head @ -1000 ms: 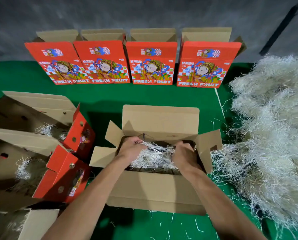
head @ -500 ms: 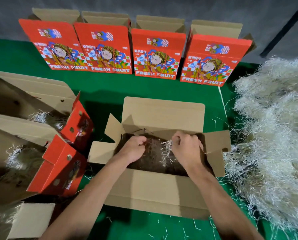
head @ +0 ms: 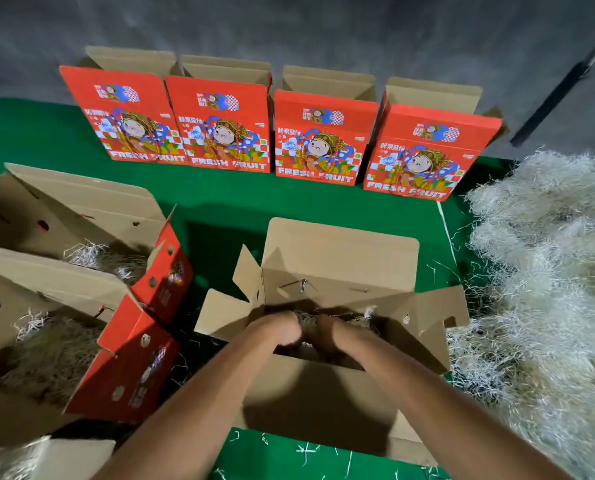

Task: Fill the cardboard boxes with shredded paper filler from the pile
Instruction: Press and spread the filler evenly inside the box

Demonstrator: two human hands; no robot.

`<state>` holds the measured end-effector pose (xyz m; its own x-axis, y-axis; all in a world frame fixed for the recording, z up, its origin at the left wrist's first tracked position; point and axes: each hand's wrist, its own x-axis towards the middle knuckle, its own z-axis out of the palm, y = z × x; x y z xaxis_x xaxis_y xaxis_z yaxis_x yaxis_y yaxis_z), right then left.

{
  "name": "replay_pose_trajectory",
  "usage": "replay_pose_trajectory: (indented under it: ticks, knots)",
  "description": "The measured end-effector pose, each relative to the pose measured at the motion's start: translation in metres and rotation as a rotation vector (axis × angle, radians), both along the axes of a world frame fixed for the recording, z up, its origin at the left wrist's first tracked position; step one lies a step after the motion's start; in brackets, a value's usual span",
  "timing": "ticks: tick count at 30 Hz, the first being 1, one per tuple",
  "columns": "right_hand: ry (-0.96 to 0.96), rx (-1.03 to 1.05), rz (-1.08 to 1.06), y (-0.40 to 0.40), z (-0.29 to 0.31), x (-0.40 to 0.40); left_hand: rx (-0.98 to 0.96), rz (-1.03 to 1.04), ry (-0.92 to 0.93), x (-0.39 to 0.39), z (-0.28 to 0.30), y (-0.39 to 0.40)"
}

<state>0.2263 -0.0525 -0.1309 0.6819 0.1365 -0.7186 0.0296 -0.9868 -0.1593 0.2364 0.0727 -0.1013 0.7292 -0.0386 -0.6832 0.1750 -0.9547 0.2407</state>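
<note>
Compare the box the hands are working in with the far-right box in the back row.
The box being filled sits near the person with its flaps spread open, showing plain brown cardboard; the far-right back-row box stands by the wall, showing its red printed face. The near box holds shredded paper, with the left hand and right hand inside; the back box's inside is hidden. Both stand on the green surface, top flaps up.

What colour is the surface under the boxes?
Green surface, clearest in the head view.

Fingertips of both hands hidden in box (head: pixel 341 403); frame motion-blurred
</note>
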Motion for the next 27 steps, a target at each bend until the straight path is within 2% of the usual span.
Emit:
replay_pose_trajectory:
  ticks: [3, 8, 11, 13, 16, 19, 23, 27]
  knots:
    - [0.053, 0.133, -0.079, 0.001, -0.01, 0.001, -0.04, 0.034, 0.007, 0.008, -0.004, -0.006]
    - [-0.049, 0.489, -0.643, -0.007, -0.017, 0.005, -0.097, 0.083, 0.02, 0.018, -0.01, -0.006]
    - [-0.11, 0.563, -0.762, -0.011, -0.01, 0.003, -0.081, 0.139, 0.004, 0.016, -0.007, -0.004]
    - [-0.121, 0.586, -0.824, -0.014, -0.007, -0.002, -0.148, 0.191, 0.057, 0.012, -0.005, -0.004]
    - [-0.122, 0.533, -0.838, -0.018, 0.001, -0.007, -0.285, 0.248, 0.024, 0.01, 0.001, -0.002]
    - [-0.156, 0.505, -0.789, -0.022, 0.013, -0.01, -0.316, 0.231, -0.116, 0.008, 0.009, 0.002]
    - [-0.248, 0.494, -0.75, -0.02, 0.025, -0.018, -0.388, 0.24, -0.158, -0.005, 0.015, 0.004]
    - [-0.384, 0.361, -0.643, -0.017, 0.037, -0.023, -0.243, 0.161, -0.306, -0.013, 0.023, 0.006]
